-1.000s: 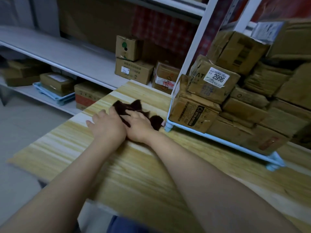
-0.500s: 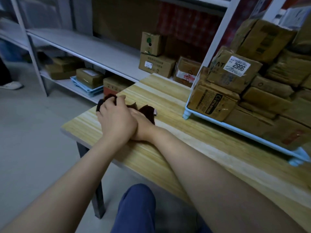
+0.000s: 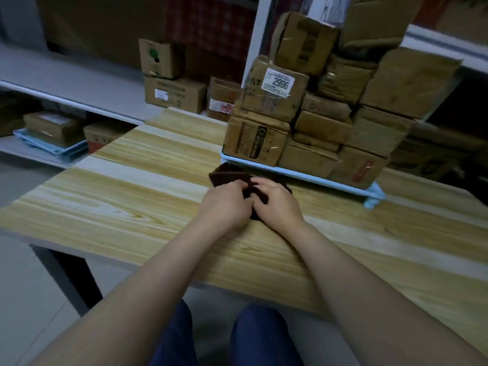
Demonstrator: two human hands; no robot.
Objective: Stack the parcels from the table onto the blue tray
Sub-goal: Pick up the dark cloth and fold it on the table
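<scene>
Several brown cardboard parcels (image 3: 311, 120) stand piled in layers on the light blue tray (image 3: 303, 175) at the right of the wooden table (image 3: 132, 186); one carries a white label reading 2996. Just in front of the tray's near left corner lies a dark brown cloth (image 3: 224, 173). My left hand (image 3: 224, 207) and my right hand (image 3: 277, 204) sit side by side on the cloth, fingers curled into its folds, gripping it. Part of the cloth is hidden under my hands.
White metal shelves (image 3: 79, 85) run behind and left of the table, holding more cardboard boxes (image 3: 174, 93) and a second blue tray (image 3: 50, 146) with a box on the lower level. A white shelf post (image 3: 260, 40) rises behind the stacked tray.
Both hands have slid the dark cloth rightward across the table to the tray's near corner. My view has swung right and the parcel stack now sits closer to centre.
</scene>
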